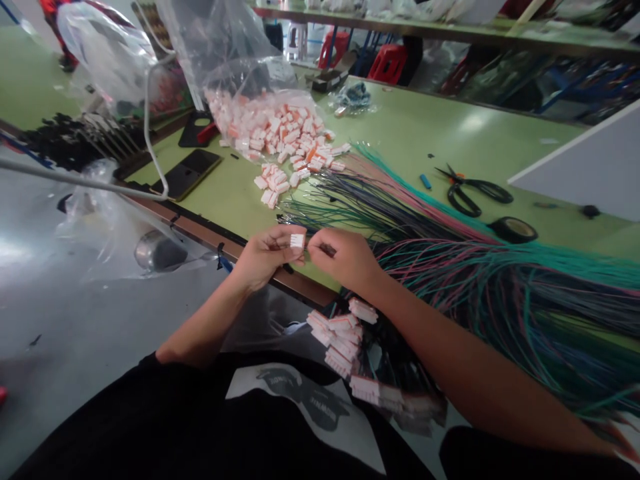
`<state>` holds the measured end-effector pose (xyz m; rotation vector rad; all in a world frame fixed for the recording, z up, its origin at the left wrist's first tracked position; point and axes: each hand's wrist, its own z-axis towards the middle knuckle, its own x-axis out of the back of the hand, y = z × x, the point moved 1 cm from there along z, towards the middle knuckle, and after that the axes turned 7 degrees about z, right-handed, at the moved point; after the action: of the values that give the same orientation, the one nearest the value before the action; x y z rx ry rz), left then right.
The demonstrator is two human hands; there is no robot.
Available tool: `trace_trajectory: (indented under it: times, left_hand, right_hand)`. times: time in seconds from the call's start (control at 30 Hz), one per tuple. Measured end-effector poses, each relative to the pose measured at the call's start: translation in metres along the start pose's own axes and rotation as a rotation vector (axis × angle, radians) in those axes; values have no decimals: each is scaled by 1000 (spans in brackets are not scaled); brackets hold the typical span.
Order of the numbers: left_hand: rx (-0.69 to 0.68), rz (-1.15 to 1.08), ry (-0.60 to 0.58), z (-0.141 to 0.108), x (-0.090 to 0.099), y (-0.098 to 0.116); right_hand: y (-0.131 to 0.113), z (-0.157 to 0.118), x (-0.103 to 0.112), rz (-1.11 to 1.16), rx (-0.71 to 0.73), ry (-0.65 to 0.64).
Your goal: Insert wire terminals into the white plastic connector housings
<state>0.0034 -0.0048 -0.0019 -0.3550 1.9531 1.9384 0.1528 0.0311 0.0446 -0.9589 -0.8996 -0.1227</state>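
Between the thumb and fingers of my left hand [267,255] is a small white connector housing [297,241], its slotted face showing. My right hand [345,259] is closed in a pinch just to the right of it; what its fingertips hold is too small to make out. Beyond both hands lie loose wires [360,193] in dark, green and pink, their tips fanned toward a heap of white and orange connector housings [290,133]. Below my right forearm hangs a bunch of housings [340,340] fitted on dark wires.
A phone [193,175] lies at the table's left edge, near a bent metal rod [148,133]. Black-handled scissors [470,190] and a roll of black tape [514,229] sit beyond the wires. A clear plastic bag [240,60] stands behind the heap.
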Motion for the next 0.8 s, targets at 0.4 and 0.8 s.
trace_trajectory:
  times: [0.4, 0.8]
  left_hand:
    - [22, 219, -214, -9, 5, 10]
    - [6, 342, -283, -10, 8, 12]
  right_hand:
    - [45, 20, 54, -209, -170, -49]
    - [50, 23, 43, -694, -210, -266]
